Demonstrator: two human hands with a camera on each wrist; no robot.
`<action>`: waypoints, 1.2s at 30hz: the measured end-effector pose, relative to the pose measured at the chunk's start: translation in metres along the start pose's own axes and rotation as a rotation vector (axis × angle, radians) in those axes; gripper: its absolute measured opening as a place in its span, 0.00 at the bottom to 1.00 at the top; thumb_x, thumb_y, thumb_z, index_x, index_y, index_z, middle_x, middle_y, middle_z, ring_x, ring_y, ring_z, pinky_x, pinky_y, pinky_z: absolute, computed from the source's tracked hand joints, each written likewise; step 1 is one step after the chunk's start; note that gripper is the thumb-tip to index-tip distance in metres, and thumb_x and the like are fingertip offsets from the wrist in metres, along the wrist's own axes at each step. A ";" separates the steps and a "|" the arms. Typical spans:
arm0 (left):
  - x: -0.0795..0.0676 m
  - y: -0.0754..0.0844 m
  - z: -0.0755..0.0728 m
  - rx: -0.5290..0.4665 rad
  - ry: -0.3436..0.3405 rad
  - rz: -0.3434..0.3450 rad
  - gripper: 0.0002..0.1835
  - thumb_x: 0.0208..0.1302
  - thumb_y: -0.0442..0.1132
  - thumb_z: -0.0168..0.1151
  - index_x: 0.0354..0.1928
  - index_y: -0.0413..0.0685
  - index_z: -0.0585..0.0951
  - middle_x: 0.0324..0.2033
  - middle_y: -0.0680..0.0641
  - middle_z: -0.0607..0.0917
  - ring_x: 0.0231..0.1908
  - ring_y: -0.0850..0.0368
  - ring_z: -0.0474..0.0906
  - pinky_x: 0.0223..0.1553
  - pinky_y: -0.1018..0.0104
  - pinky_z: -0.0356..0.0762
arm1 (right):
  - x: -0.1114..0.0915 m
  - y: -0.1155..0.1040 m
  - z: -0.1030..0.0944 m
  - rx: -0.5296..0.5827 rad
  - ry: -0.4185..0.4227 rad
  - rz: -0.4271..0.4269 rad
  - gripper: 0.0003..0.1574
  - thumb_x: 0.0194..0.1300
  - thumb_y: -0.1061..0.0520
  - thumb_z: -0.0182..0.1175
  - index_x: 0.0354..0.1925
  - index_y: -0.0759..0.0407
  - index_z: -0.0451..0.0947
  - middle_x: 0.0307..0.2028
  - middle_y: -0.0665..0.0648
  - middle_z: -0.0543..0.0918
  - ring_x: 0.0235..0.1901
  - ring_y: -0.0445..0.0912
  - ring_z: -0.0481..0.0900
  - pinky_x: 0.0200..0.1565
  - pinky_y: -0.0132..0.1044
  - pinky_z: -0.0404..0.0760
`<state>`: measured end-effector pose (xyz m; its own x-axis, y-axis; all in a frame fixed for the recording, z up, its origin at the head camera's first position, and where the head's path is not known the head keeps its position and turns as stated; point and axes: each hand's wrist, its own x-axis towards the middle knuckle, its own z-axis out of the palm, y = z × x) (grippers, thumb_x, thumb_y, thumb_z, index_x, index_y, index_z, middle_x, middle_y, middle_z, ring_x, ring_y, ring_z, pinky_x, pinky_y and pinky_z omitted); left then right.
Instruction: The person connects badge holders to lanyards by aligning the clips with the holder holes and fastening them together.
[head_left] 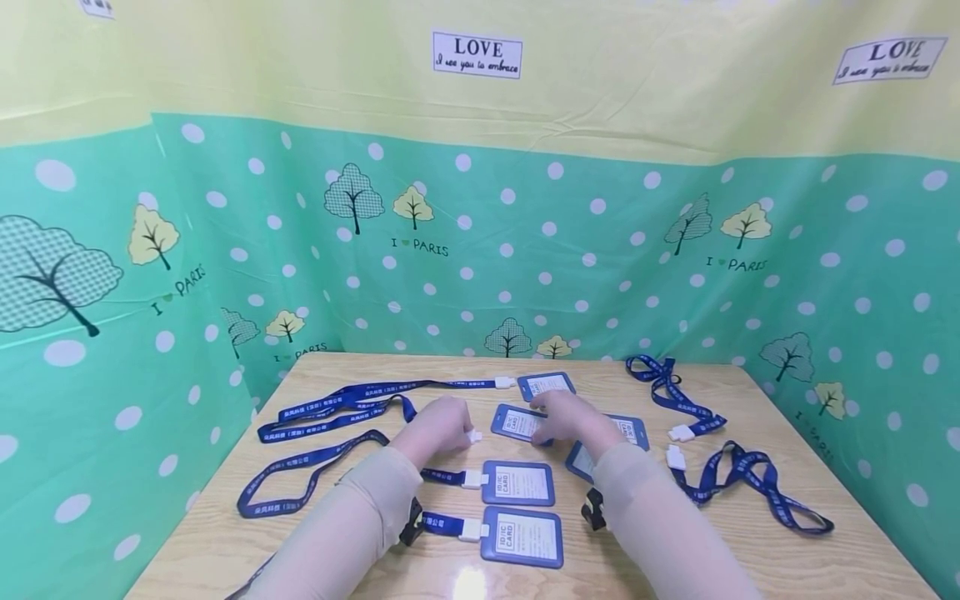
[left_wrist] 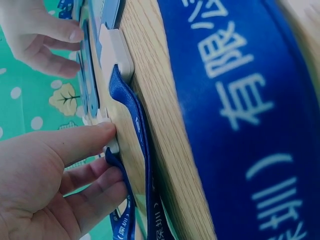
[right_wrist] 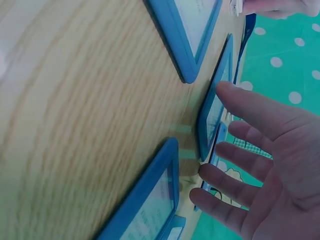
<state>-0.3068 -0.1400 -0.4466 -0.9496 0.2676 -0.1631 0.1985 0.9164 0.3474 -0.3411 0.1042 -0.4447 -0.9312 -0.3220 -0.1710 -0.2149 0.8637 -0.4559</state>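
My left hand point(head_left: 444, 423) pinches the white plastic clip point(left_wrist: 111, 136) of a blue lanyard between thumb and fingers. In the head view the clip pokes out past the fingertips, just left of a blue ID card holder point(head_left: 510, 421). Over the right end of that holder is my right hand point(head_left: 567, 418), thumb and fingers spread. The right wrist view has its thumb point(right_wrist: 240, 100) overlapping the holder point(right_wrist: 216, 95), with the other fingers straight and apart. Nearer the front, two holders point(head_left: 522, 483) point(head_left: 528, 537) lie attached to lanyard clips.
Another holder point(head_left: 546, 384) lies at the back beside a lanyard clip point(head_left: 505, 382). Two more holders point(head_left: 632, 430) overlap under the right forearm. Loose blue lanyards point(head_left: 690, 408) point(head_left: 757, 471) lie on the right of the wooden table point(head_left: 817, 567). A patterned curtain point(head_left: 585, 275) encloses the table.
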 end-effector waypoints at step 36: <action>-0.001 -0.001 0.001 -0.008 0.005 0.007 0.04 0.61 0.38 0.72 0.29 0.51 0.89 0.24 0.55 0.83 0.25 0.58 0.78 0.37 0.63 0.79 | -0.002 0.000 0.005 -0.081 0.014 -0.002 0.39 0.52 0.52 0.80 0.63 0.50 0.80 0.65 0.58 0.77 0.66 0.59 0.72 0.67 0.58 0.68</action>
<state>-0.3062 -0.1407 -0.4473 -0.9493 0.2729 -0.1560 0.2037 0.9121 0.3558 -0.3379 0.1030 -0.4491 -0.9346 -0.3186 -0.1581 -0.2391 0.8918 -0.3840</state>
